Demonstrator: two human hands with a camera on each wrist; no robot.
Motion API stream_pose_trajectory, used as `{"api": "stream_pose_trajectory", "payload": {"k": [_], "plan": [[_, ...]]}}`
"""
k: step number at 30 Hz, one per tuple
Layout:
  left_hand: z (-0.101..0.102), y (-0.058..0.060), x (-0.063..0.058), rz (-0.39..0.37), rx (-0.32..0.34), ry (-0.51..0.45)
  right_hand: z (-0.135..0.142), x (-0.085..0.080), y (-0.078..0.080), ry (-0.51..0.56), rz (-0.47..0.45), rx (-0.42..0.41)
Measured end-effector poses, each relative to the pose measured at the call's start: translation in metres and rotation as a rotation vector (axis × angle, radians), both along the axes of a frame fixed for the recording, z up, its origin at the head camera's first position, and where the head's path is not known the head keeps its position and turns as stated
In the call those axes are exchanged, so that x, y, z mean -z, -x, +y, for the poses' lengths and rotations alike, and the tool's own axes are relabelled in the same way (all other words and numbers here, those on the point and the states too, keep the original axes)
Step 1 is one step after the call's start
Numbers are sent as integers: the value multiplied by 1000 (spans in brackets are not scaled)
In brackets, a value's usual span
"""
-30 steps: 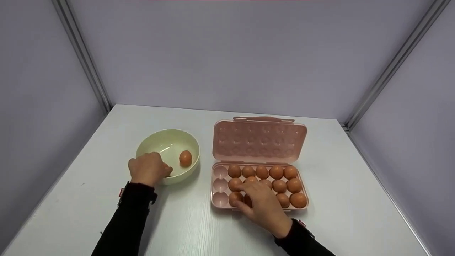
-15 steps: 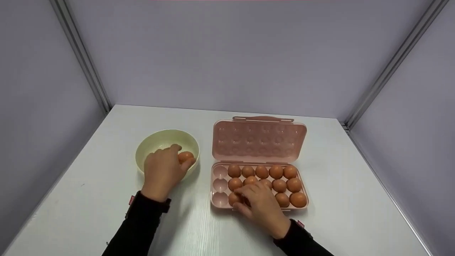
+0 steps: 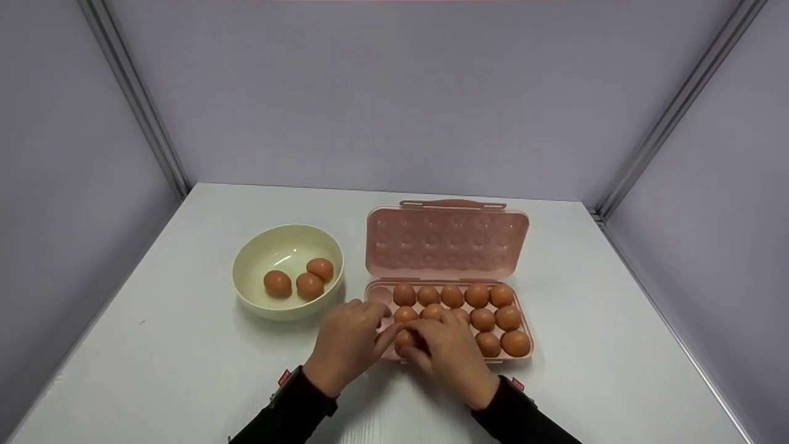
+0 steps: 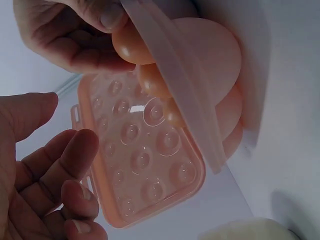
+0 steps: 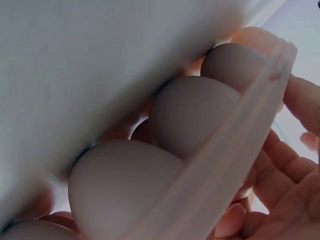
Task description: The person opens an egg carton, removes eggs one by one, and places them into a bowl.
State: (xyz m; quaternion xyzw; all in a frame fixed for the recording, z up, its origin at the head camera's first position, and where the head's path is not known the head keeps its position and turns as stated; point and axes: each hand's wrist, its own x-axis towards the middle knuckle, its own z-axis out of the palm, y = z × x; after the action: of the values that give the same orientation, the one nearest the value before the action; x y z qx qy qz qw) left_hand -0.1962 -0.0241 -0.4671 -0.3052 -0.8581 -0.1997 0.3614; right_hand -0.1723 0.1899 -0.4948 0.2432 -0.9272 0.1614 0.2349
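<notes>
A pink egg carton point(image 3: 373, 356) lies with its lid point(image 3: 445, 243) raised, and brown eggs fill most of its cups. My right hand point(image 3: 455, 356) is over the front row, with thumb and fingers curled round the front-left egg point(image 3: 404, 341). In the left wrist view these fingers also show round that egg point(image 4: 131, 46). My left hand point(image 3: 346, 340) hovers at the carton's left side, fingers loosely bent and nothing held; its fingertips are close to the right hand's. The left column of cups is partly covered by the left hand, and a few eggs are hidden under the right.
To the left stands a pale green bowl point(image 3: 251, 295) with three brown eggs point(image 3: 277, 283) in it. Both rest on a white table point(image 3: 154, 345), with grey panels point(image 3: 394, 92) behind and on both sides.
My left hand has left an egg in the bowl and moved right to the carton. The bowl now shows three eggs. My right hand has stayed over the carton, its fingers closing in slightly.
</notes>
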Motion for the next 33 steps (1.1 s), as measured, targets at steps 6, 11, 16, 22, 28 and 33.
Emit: {"api": "stream_pose_trajectory", "payload": {"k": [6, 11, 16, 22, 28, 33], "plan": [[0, 2, 6, -40, 13, 46, -2, 0, 3, -37, 17, 28], [0, 3, 7, -50, 23, 37, -2, 3, 6, -7, 123, -13], [-1, 2, 7, -50, 40, -1, 1, 1, 3, 115, 52, -37], [-2, 2, 5, 23, 101, -90, 11, -14, 1, 401, -122, -37], [0, 0, 0, 29, 222, -174, 21, -28, -2, 789, -342, -118], [5, -8, -2, 38, 316, -199, 23, -33, -5, 918, -511, -170]]}}
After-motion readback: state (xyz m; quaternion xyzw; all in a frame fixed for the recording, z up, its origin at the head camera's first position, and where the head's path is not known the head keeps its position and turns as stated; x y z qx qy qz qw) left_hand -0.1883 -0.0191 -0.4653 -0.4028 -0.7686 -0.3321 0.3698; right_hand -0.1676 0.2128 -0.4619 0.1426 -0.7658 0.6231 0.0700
